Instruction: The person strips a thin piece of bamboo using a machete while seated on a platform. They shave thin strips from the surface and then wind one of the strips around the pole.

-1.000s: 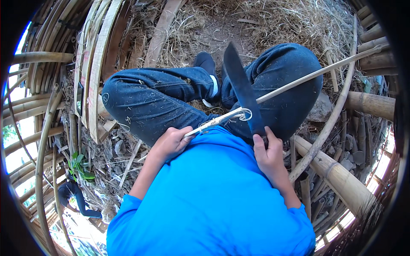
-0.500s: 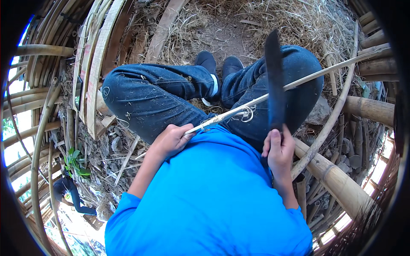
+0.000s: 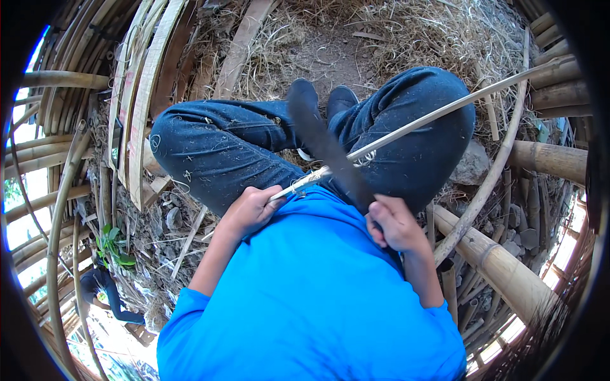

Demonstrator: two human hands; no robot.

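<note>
A long pale bamboo strip point(image 3: 438, 114) runs slantwise over my lap, from my waist up to the far right. My left hand point(image 3: 251, 211) is closed round its near end. In my right hand point(image 3: 397, 223) is the handle of a machete point(image 3: 333, 152), its dark blade slanting up and to the left. The blade lies across the strip in front of my waist; whether its edge touches the strip I cannot tell. Thin curled shavings point(image 3: 366, 157) hang from the strip beside the blade.
Flat wooden boards point(image 3: 143, 108) lean at the left. Thick bamboo poles point(image 3: 502, 267) and a rock point(image 3: 471, 166) are at the right. Dry straw point(image 3: 438, 38) covers the ground ahead. Bamboo walls point(image 3: 54, 146) curve round both sides. Another person point(image 3: 108, 295) is at the lower left.
My right hand has moved left, and the machete has swung from nearly upright to a leftward slant along the strip. The left hand keeps its hold, almost in place.
</note>
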